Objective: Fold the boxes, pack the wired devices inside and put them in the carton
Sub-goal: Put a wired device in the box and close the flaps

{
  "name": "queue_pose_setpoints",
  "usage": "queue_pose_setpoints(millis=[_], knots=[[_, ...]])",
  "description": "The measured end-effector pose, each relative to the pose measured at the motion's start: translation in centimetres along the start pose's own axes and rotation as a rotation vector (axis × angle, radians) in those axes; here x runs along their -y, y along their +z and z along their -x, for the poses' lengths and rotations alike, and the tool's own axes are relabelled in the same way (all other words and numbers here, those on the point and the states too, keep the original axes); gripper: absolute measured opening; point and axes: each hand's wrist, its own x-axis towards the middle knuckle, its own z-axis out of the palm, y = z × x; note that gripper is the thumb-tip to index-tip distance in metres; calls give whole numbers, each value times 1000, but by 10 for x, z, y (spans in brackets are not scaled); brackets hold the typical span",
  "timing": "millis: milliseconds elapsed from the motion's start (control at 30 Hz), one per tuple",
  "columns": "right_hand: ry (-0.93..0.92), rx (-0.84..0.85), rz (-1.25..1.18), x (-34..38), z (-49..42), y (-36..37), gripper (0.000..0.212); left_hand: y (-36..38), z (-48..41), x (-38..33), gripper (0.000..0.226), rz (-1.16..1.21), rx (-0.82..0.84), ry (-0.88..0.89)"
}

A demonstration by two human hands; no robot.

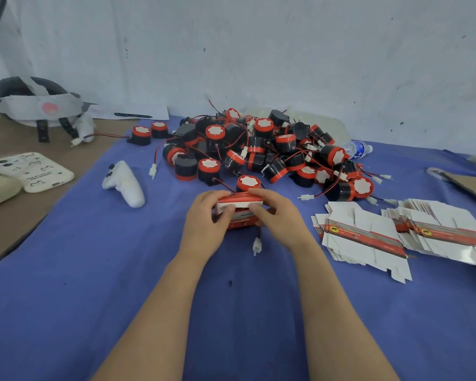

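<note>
Both hands grip a small red-and-white box [240, 213] at the middle of the blue cloth [94, 270]: left hand [208, 221] and right hand [276, 218] pinch its top flap with curled fingers. The pile of wired devices [267, 149] lies just beyond, flat boxes [368, 237] to the right.

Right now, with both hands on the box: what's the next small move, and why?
Probably tuck the white connector inside before closing up: it hangs on its wire out of the bottom of the box, which the left hand and right hand grip.

blue-clothed table [80, 284], devices [259, 149], flat boxes [368, 237]
</note>
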Motion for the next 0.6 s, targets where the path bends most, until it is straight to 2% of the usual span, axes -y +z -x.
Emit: queue_pose_setpoints(millis=[167,367,433,533,600], knots=[[24,22,-16,2,0,5,24,0,1,-5,15,57,21,-71],[210,-74,-222,4,-2,16,21,5,-1,-4,11,120,-11,-228],[282,-86,-254,5,-3,16,30,8,0,-8,18,273,12,-343],[350,-58,-308,8,-4,15,34,10,0,-13,50,379,75,-469],[342,-48,-263,9,-3,17,31,11,0,-14,43,308,114,-467]])
